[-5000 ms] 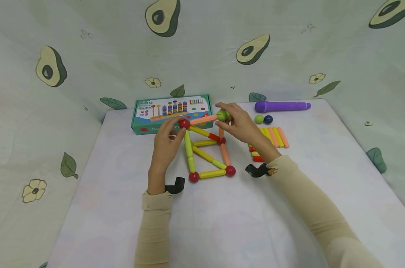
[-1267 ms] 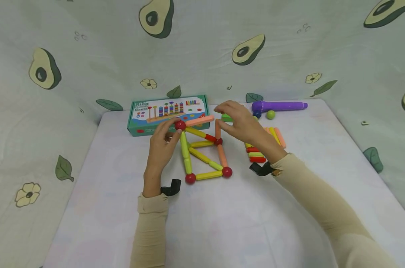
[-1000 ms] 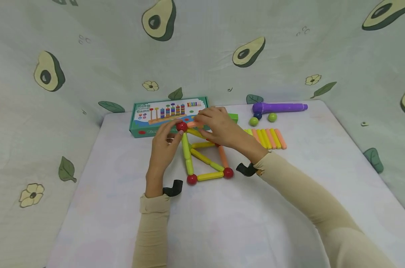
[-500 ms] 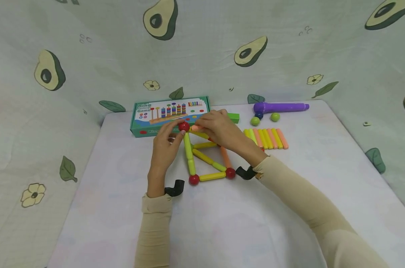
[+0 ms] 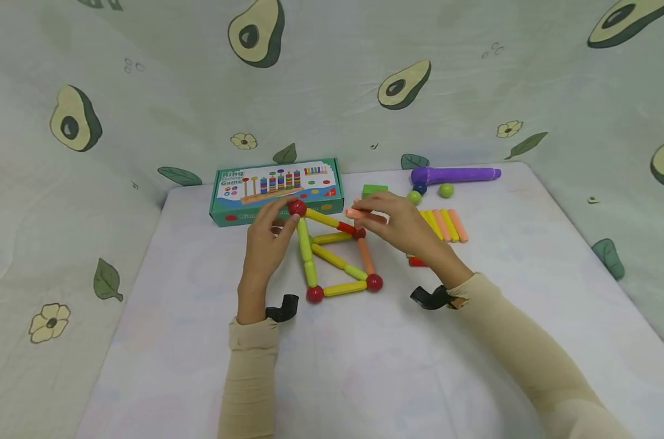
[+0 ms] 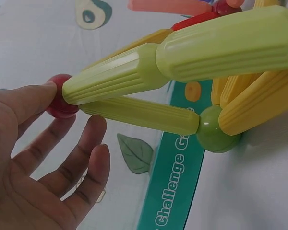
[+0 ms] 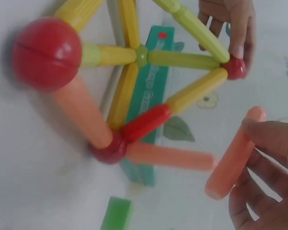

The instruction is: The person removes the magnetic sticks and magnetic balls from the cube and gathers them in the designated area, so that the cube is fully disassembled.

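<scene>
My left hand (image 5: 266, 241) pinches a red ball (image 5: 297, 208) at the raised top corner of a frame of sticks and balls. In the left wrist view, lime sticks (image 6: 180, 120) run from that ball. Beside the frame's right side, my right hand (image 5: 405, 222) pinches a loose salmon stick (image 7: 234, 155) between thumb and fingers. Close to its lower end, in the right wrist view, is the free tip of another salmon stick (image 7: 170, 157), which stands up from a red ball (image 7: 109, 146). Two more red balls mark the near corners of the frame.
Behind the frame lies a green game box (image 5: 277, 190). To its right are a green block (image 5: 375, 189), a purple rod with a rounded head (image 5: 456, 175), a blue ball (image 5: 419, 188) and two green balls (image 5: 446, 190). A row of sticks (image 5: 447, 225) lies right of my right hand.
The green ball has left my right hand and lies by the purple rod. My right hand has pulled the salmon stick off the top red ball and moved right with it. My left hand stays put.
</scene>
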A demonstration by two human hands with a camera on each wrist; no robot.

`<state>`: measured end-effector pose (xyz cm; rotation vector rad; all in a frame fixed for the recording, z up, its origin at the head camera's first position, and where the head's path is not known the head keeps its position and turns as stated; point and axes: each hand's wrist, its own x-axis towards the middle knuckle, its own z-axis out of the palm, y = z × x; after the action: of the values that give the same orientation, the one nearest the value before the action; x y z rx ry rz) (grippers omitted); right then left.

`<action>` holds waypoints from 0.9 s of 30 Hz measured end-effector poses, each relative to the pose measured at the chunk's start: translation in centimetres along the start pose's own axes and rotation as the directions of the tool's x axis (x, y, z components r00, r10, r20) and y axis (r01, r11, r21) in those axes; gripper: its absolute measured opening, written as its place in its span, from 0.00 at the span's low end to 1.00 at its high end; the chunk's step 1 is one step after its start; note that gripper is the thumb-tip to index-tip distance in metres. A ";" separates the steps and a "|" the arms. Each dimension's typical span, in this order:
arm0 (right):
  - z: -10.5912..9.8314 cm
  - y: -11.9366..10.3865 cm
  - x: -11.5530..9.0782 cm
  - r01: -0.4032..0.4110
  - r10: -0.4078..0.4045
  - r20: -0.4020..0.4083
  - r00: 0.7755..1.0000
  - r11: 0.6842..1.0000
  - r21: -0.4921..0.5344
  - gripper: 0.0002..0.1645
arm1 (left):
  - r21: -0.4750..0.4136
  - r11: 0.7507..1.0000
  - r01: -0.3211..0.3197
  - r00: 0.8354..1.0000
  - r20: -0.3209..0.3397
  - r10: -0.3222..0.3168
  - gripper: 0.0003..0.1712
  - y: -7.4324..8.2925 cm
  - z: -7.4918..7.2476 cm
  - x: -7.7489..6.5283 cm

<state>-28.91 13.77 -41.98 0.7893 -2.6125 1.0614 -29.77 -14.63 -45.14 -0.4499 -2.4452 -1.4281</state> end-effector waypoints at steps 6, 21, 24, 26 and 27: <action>-1.5 1.8 -2.8 -0.049 0.046 -0.055 0.997 0.998 -0.041 0.17 | 0.005 1.000 0.004 1.000 0.004 -0.004 0.23 0.1 0.1 -0.1; -6.6 7.0 -8.2 -0.386 0.369 -0.134 0.920 0.913 -0.130 0.22 | 0.016 1.000 0.001 1.000 0.004 -0.001 0.23 0.2 0.0 -0.2; -7.6 7.8 -8.4 -0.444 0.428 -0.139 0.893 0.887 -0.122 0.23 | 0.009 1.000 0.004 1.000 -0.001 -0.004 0.23 0.2 -0.1 -0.2; -8.0 8.5 -8.7 -0.475 0.458 -0.143 0.877 0.872 -0.120 0.23 | 0.003 1.000 0.002 1.000 -0.001 -0.002 0.23 0.2 -0.1 -0.3; -8.2 8.7 -8.8 -0.486 0.470 -0.143 0.871 0.865 -0.120 0.23 | 0.001 1.000 0.003 1.000 -0.001 -0.003 0.23 0.3 -0.1 -0.3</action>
<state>-26.42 28.24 -44.53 0.0323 -2.8189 0.9584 -29.40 -14.59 -44.99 -0.4455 -2.4468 -1.4278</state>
